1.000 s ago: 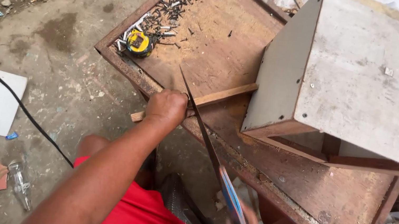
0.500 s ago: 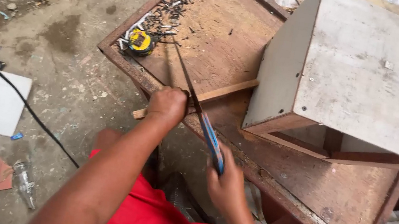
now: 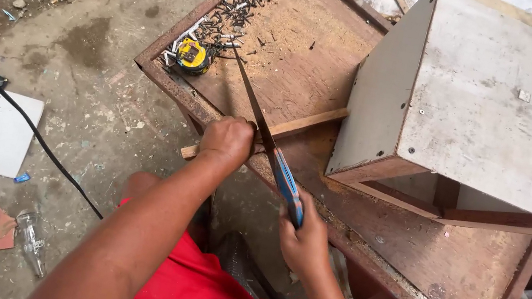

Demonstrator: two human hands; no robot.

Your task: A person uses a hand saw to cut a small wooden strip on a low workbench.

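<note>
From the head view, my left hand [image 3: 228, 140] clamps a wooden strip [image 3: 298, 125] against the tray [image 3: 157, 72] edge; my right hand [image 3: 303, 237] grips the saw [image 3: 263, 124] across it. With the thumb just beside the blade, I judge a skipping stroke could nick it.

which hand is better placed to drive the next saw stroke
Right: the right hand grips the handsaw by its blue handle, while the left hand pins the wooden strip.
</note>
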